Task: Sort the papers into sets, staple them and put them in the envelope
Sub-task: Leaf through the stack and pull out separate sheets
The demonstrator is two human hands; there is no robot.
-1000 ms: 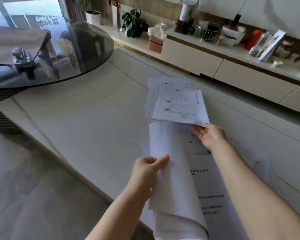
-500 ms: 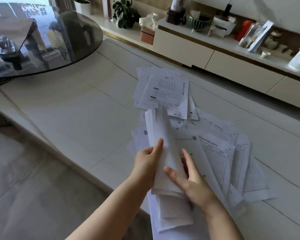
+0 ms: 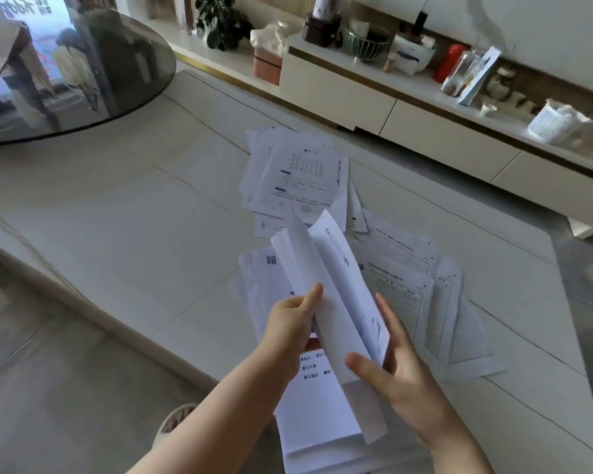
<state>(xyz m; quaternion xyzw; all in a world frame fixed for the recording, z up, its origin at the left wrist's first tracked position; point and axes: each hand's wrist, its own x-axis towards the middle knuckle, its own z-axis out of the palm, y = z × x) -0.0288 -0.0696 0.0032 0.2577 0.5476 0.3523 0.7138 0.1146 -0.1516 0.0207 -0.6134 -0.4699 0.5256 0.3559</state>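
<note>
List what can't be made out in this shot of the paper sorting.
- Head view: the small print on the far pile and on the spread sheets is too small and blurred to read.
- The held stack hides the left hand fingers behind it and part of the sheets under it.
- The right hand covers the stack's lower corner.
- The near stack is cut off by the bottom edge.

Left hand (image 3: 293,323) and right hand (image 3: 396,366) grip a paper stack (image 3: 336,302) above the table (image 3: 134,213).
</note>
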